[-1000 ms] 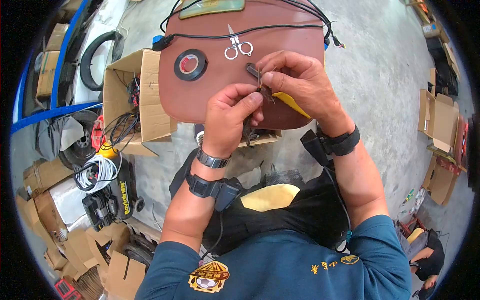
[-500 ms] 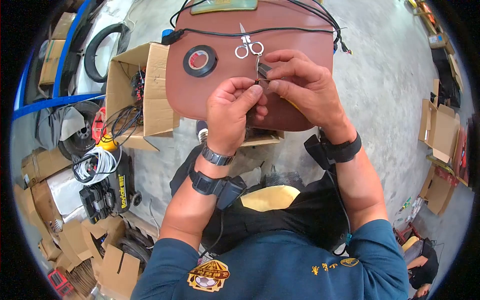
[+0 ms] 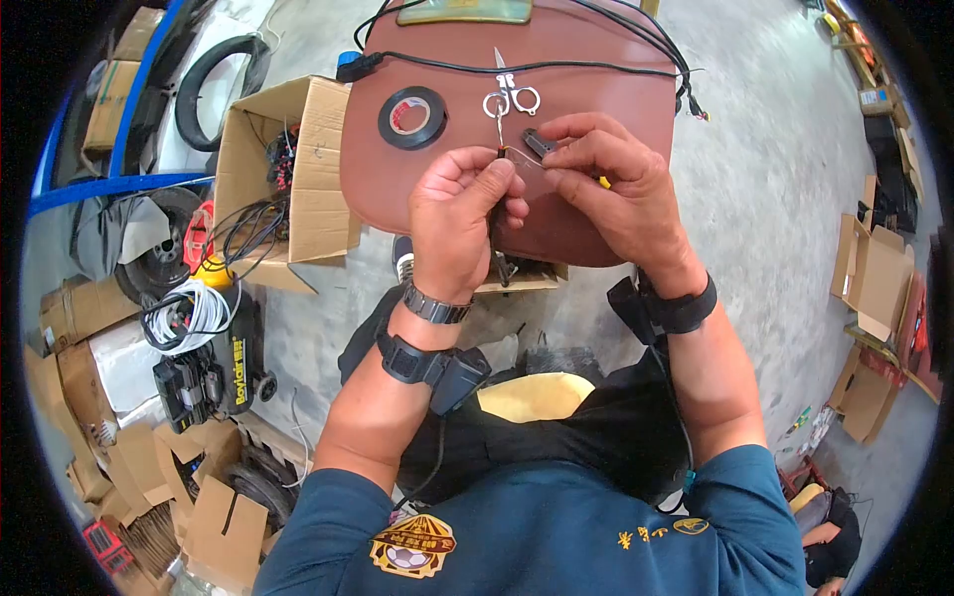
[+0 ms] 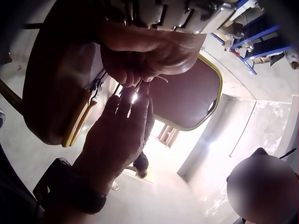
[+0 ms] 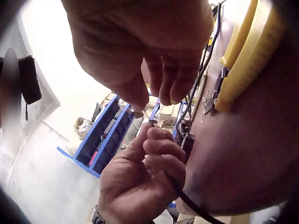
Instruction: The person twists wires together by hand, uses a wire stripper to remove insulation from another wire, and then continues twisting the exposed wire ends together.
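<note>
Over the brown stool top (image 3: 378,189), my left hand (image 3: 452,223) grips a black cable (image 5: 191,205) between thumb and curled fingers. Thin bare wires (image 3: 500,124) stick out of the cable's end, one strand bent to the right. My right hand (image 3: 631,194) pinches that strand between thumb and fingertip. Beside the right fingertips is the dark head of the pliers (image 3: 538,144); their yellow handles (image 5: 247,60) show in the right wrist view, mostly hidden by the hand in the head view. White-handled scissors (image 3: 511,94) lie just beyond the wires.
Black tape (image 3: 411,117) lies on the stool's left part. A black cord (image 3: 447,64) crosses its far side, near a greenish tray (image 3: 465,11). An open cardboard box (image 3: 323,169) stands left of the stool, and a coil of white cable (image 3: 189,318) lies further left.
The right hand has moved a little away from the left, drawing one strand out sideways. Stool and items appear shifted right in the head view.
</note>
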Tool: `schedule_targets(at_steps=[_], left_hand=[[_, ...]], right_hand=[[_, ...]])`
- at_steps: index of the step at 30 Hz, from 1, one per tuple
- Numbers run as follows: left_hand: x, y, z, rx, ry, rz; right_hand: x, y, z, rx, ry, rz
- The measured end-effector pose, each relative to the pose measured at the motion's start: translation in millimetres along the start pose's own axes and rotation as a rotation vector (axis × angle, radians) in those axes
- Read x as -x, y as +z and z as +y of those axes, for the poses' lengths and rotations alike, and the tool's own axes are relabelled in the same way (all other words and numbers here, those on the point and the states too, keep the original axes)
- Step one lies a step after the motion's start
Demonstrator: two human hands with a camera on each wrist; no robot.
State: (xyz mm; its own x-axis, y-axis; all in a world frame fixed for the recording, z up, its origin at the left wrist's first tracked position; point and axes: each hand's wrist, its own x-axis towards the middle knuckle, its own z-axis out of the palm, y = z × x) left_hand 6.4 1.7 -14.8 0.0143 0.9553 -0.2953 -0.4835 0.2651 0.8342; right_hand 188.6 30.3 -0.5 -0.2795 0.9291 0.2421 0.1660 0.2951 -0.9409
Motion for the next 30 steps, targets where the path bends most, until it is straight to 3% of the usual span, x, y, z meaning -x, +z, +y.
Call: schedule_targets(at_steps=[6,12,18,30], left_hand=[[-1,-2,0,0.015,0.002,0.008],[0,2,-2,-0.031,-0.013,0.005],[6,17,-7,-0.165,0.043,0.008],[1,32,-12,-0.349,0.119,-0.016]], right_hand=[[-3,-7,6,-0.165,-0.003,0.079],[-5,-12,0,-0.299,0.12,0.189],[-6,-19,2,-0.203,0.053,0.153],[-14,-29,-4,-0.213,0.236,0.055]])
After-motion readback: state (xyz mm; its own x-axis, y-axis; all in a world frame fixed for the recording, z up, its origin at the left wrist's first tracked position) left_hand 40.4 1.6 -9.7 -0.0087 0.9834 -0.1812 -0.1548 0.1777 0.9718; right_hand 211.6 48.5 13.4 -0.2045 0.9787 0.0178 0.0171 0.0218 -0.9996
